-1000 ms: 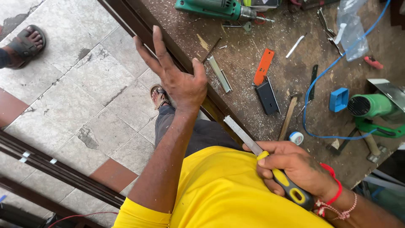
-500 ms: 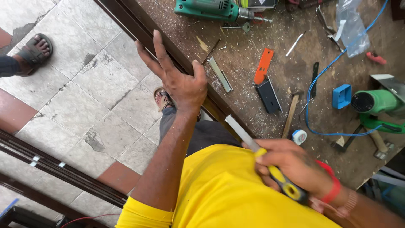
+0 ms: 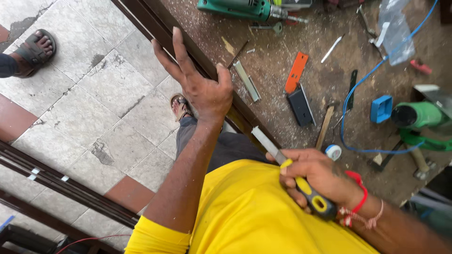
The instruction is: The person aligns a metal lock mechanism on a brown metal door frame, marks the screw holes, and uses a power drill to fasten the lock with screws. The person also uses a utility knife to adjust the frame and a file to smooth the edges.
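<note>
My right hand [image 3: 315,176] is closed around the yellow-and-black handle of a chisel [image 3: 268,143], whose flat steel blade points up-left toward the edge of the dusty brown workbench [image 3: 278,108]. My left hand [image 3: 200,84] hangs above the bench's dark wooden edge strip [image 3: 165,33] with its fingers spread and nothing in it. A yellow shirt [image 3: 254,216] fills the lower middle of the view.
On the bench lie a green power drill [image 3: 240,7], an orange utility knife [image 3: 296,70], a black block [image 3: 300,107], a hammer [image 3: 325,124], a blue cable [image 3: 362,84], a blue box [image 3: 381,108], a green tool [image 3: 419,115] and a tape roll [image 3: 333,152]. Another person's sandalled foot [image 3: 35,49] stands on the tiled floor at left. Dark wooden strips [image 3: 61,186] lie at lower left.
The view has shifted slightly; the other person's foot sits nearer the left edge. Both hands keep nearly the same pose, with the chisel still gripped.
</note>
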